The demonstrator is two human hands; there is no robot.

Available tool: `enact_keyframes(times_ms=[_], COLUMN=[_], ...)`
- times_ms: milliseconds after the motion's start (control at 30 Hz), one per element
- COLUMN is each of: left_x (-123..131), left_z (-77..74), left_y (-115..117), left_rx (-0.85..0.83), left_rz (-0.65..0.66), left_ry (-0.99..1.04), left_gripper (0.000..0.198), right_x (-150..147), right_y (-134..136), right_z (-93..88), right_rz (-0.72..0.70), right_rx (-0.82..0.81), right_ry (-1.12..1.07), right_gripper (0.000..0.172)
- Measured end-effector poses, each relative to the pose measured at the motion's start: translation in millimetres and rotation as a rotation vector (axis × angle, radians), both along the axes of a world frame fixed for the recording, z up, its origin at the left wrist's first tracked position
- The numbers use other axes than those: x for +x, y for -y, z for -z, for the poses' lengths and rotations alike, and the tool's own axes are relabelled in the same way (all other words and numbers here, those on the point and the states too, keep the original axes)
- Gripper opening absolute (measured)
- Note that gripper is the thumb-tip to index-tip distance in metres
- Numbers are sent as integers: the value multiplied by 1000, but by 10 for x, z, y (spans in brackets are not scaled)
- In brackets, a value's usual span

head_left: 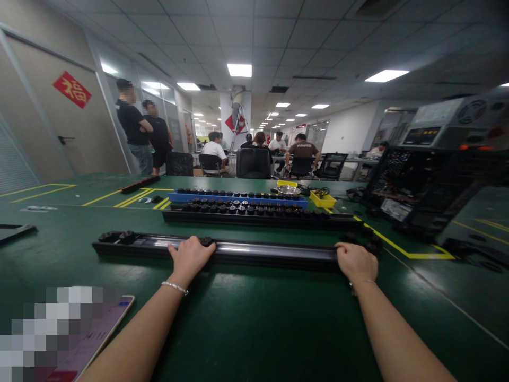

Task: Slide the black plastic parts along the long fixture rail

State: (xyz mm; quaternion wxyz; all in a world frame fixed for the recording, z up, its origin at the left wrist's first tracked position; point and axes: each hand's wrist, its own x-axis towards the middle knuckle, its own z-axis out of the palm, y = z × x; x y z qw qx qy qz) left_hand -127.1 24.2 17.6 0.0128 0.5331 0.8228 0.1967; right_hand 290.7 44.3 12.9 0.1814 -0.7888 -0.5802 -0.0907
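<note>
A long black rail (274, 250) with a glossy top lies crosswise on the green table in front of me. My left hand (192, 260) is closed over its middle-left part, thumb toward the right, beside a small black piece (205, 241). Near the right end, my right hand (358, 262) is wrapped round the same rail; its fingertips are hidden behind it. Dark round pieces (127, 236) sit on the rail's left end. Just beyond lies another black rail (254, 218), and behind that a blue rail (238, 198) with a row of black round pieces.
A phone (107, 326) lies at the lower left. Yellow trays (323, 200) and a metal dish (288, 189) stand behind the rails. An open computer case (401, 185) is at the right. Yellow tape marks the green tabletop (254, 329). Several people sit or stand farther back.
</note>
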Motion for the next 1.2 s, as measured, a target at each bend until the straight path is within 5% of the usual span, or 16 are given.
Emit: enact_keyframes(times_ms=[1200], left_x=[92], left_z=[1], left_y=[51], left_rx=[64], left_rz=[136], left_ry=[-107], left_gripper=[60], right_x=[2], right_y=[-8], right_z=[10], right_rz=[-1], right_rx=[20], right_ry=[-11], right_gripper=[41])
